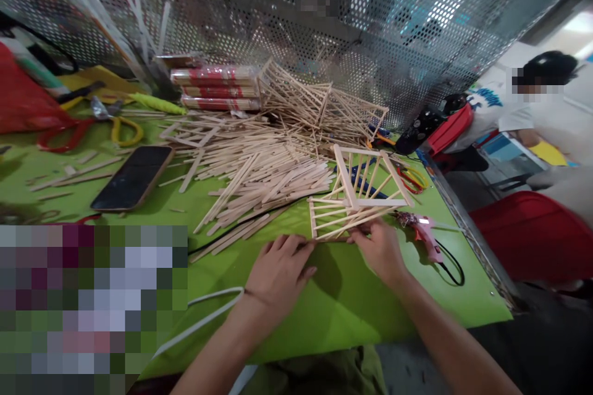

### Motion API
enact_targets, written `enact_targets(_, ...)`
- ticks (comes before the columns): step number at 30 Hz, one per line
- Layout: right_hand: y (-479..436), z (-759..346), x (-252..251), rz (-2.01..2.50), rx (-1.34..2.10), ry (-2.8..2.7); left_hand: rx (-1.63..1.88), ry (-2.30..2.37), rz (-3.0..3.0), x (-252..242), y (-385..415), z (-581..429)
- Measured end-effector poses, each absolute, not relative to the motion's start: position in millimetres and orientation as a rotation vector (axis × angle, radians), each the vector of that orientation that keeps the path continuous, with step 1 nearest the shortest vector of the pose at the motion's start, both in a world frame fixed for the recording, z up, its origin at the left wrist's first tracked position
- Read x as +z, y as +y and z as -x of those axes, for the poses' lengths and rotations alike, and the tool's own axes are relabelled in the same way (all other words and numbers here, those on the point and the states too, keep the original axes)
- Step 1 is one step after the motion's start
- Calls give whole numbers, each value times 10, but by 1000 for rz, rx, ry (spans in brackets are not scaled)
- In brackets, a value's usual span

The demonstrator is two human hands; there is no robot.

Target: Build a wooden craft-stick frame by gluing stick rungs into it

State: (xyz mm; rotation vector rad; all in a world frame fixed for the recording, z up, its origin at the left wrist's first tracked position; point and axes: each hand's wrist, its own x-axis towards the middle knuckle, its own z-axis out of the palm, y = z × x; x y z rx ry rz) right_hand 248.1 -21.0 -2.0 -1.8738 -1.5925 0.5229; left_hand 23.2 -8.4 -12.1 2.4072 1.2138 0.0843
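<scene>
A small frame of wooden sticks, with flat craft-stick edges and thin round rods, stands tilted on the green table. My right hand pinches its lower near edge between thumb and fingers. Beside its near left corner, my left hand rests with bent fingers and the thumb apart; the index finger reaches that corner, and whether it presses on it is unclear. To the right of the frame lies a pink hot glue gun with a black cord. A large heap of loose craft sticks spreads behind my left hand.
Behind the heap are a larger stick structure and packaged stick bundles. A phone and scissors lie left on the green table. A perforated metal panel closes the back. Another person sits at right.
</scene>
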Motion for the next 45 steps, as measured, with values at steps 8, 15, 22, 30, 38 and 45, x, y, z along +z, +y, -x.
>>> enact_targets(8, -206, -2501, -24, 1878, 478, -1600, 74, 1213, -2405, -99, -89, -234)
enact_targets(15, -206, -2520, -58, 1864, 524, -1578, 69, 1209, -2418, -94, -98, -227)
enact_targets(22, -203, -2507, -38, 1866, 504, -1577, 26, 1213, -2389, -70, -78, -236)
enact_targets(30, -203, -2513, -33, 1887, 483, -1598, 17, 1205, -2377, -50, -68, -238)
enact_targets(38, -198, -2521, -45, 1893, 457, -1601, -5, 1214, -2350, -43, -72, -247)
enact_targets(45, -197, -2499, -9, 1867, 521, -1573, 34, 1204, -2371, -90, -79, -245)
